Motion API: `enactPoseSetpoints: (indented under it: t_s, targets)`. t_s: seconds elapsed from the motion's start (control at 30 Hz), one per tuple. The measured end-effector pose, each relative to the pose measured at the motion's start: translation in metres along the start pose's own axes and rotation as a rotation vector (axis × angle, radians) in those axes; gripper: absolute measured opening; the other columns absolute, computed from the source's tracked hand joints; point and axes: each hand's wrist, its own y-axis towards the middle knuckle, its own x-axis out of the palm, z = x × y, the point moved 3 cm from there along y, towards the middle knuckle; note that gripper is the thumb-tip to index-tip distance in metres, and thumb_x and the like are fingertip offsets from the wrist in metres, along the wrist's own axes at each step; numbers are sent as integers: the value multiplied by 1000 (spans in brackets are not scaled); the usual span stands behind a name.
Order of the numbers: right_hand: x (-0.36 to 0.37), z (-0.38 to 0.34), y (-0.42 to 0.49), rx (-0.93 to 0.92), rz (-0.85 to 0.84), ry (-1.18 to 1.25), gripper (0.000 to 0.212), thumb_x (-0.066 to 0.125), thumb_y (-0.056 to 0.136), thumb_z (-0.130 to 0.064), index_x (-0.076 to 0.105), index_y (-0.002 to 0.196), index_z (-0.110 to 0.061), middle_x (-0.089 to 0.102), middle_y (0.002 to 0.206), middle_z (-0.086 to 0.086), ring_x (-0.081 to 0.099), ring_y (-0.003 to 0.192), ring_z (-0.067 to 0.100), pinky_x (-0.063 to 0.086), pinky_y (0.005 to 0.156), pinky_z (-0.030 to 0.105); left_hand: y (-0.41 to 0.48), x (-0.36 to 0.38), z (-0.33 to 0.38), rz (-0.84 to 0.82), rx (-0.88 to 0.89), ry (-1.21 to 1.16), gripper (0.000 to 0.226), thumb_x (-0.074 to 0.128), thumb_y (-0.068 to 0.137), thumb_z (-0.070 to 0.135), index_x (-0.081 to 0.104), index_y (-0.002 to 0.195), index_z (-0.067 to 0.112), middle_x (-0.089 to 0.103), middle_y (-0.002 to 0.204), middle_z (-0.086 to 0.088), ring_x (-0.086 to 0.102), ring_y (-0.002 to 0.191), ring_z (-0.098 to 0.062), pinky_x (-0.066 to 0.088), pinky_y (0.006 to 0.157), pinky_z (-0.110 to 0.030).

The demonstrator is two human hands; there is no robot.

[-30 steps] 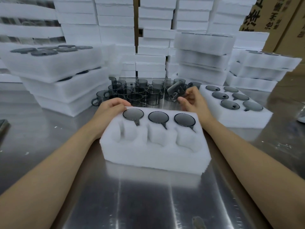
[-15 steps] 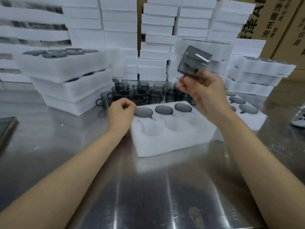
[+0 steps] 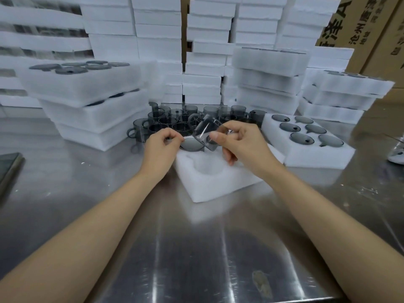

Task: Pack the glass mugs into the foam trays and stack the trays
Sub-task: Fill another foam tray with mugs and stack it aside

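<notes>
A white foam tray (image 3: 209,184) lies on the steel table in front of me, its near row of round pockets bare. A grey glass mug (image 3: 192,144) sits in the tray's far-left pocket. My right hand (image 3: 242,145) grips another grey glass mug (image 3: 206,133), tilted, just above the tray's far row. My left hand (image 3: 162,147) rests with curled fingers on the tray's far-left corner, pinching its edge. A cluster of loose grey mugs (image 3: 175,121) stands behind the tray.
A filled foam tray (image 3: 310,158) lies to the right. Stacked filled trays (image 3: 91,110) stand at the left, more (image 3: 269,84) at the back right. Bare foam stacks (image 3: 205,51) and cardboard boxes (image 3: 371,29) line the back. A dark flat object (image 3: 8,165) lies at far left.
My right hand picked a mug from the cluster, raised it high, then lowered it to just above the tray. The tray shifted and turned on the table under my left hand.
</notes>
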Motion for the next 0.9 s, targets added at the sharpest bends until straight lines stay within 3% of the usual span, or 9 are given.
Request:
enactPoseSetpoints:
  t_s: [0.1,0.23,0.33,0.4,0.47,0.57,0.67,0.8,0.9]
  targets:
    - [1,1,1,-34,-30,-10,14,65,88,-6,60,82,-17,62,53,0,55,46,15,46,52,24,1,-1,0,-7,-5,1,31,56,86,1,62,67,25,61,69,15,50,61,4,35,62,-16]
    - [-2,-5,1,-181,94,-250,13,73,82,-11,66,83,-21,47,65,-16,42,62,2,34,64,17,0,0,0,-6,-5,17,32,55,86,1,62,68,27,60,70,13,45,53,6,32,56,-12]
    - [-5,-10,-1,-270,155,-333,12,77,79,-16,65,80,-18,42,100,-10,46,101,11,34,88,14,0,-1,-1,4,-2,27,32,54,86,1,62,68,27,60,71,12,45,55,3,34,56,-14]
    - [-3,-13,-4,-273,117,-301,19,74,82,-19,56,77,-17,44,119,-4,46,115,10,37,94,15,0,-1,0,8,8,31,35,53,85,-1,62,68,27,61,73,11,43,55,2,33,55,-14]
    - [3,-15,-7,-315,78,-329,25,73,82,-23,50,75,-17,55,120,-1,52,111,7,40,87,16,1,0,0,11,8,18,37,51,85,-5,62,69,27,61,75,8,43,58,-2,34,56,-16]
    - [15,-16,-13,-407,10,-414,26,77,79,-28,54,75,-14,62,109,-2,55,105,15,40,86,18,2,-1,-2,9,-8,-16,36,51,88,-5,62,73,26,61,76,2,47,67,-12,38,61,-22]
    - [24,-14,-15,-467,-40,-485,28,76,79,-28,57,74,-8,64,112,-1,55,104,20,41,93,34,1,-2,-3,-16,-13,-46,30,51,92,-1,62,79,24,62,82,3,49,78,-18,40,70,-27]
    - [34,-12,-20,-537,-86,-502,28,75,80,-27,54,71,-9,66,117,2,57,109,20,41,93,39,1,-2,-3,-46,-18,-50,23,49,93,-2,63,87,15,62,85,2,50,82,-22,41,76,-29]
    - [33,-11,-19,-504,-100,-493,31,74,81,-30,46,69,-20,66,119,1,59,111,20,45,92,46,1,-1,-3,-51,-32,-60,20,49,93,-2,63,90,12,61,86,-2,49,81,-21,40,75,-29]
